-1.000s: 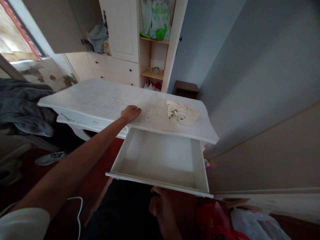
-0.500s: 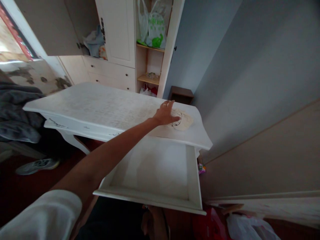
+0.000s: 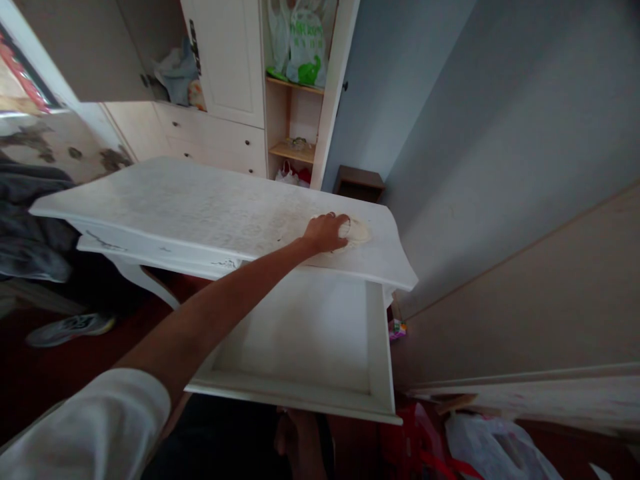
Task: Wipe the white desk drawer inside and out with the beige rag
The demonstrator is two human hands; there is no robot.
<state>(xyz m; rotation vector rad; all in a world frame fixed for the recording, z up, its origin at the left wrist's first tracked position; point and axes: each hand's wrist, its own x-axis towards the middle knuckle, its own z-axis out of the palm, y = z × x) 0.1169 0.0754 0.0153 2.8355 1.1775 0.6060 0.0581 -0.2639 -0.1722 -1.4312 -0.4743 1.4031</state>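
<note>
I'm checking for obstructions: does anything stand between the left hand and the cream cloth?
Nothing visible does: the left hand touches the cloth on the white table. The open drawer juts out below the left forearm, not between hand and cloth.

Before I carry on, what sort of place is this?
Probably a bedroom or similar room in a home: there's a wardrobe, a white desk with its drawer open, and a shelved plastic bag.

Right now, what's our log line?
left hand: on crumpled cream cloth | white rectangular drawer: open | right hand: near drawer's front, grip unclear
</note>
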